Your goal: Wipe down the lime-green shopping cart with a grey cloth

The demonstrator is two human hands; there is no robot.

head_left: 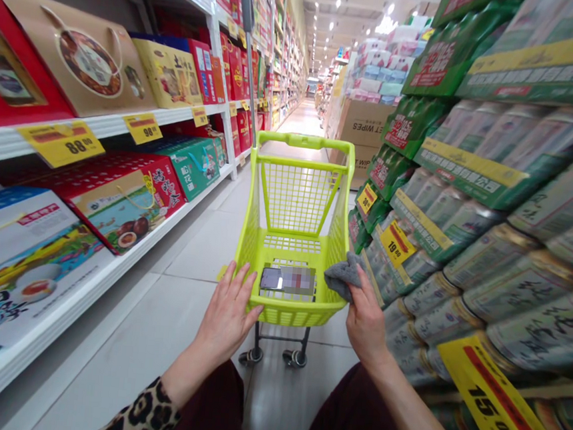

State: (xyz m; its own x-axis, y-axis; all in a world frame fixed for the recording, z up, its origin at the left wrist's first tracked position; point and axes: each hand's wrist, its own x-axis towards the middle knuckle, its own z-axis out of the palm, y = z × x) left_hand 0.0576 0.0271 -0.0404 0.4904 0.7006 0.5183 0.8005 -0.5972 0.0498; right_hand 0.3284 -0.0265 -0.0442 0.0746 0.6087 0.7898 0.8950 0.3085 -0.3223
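A lime-green plastic shopping cart (300, 176) stands on wheels in the aisle right in front of me. My left hand (229, 310) rests flat on its near left rim, fingers stretched out. At the cart's near right corner, my right hand (365, 315) is closed on a grey cloth (344, 277). A phone (271, 278) lies in the bottom of the cart beside a blurred flat item.
Shelves of boxed gift sets (117, 200) with yellow price tags (62, 142) run along the left. Stacked shrink-wrapped can packs (492, 213) crowd the right, close to the cart. Cardboard boxes (362, 124) and tissue packs stand further ahead. The tiled aisle (203, 248) stretches forward.
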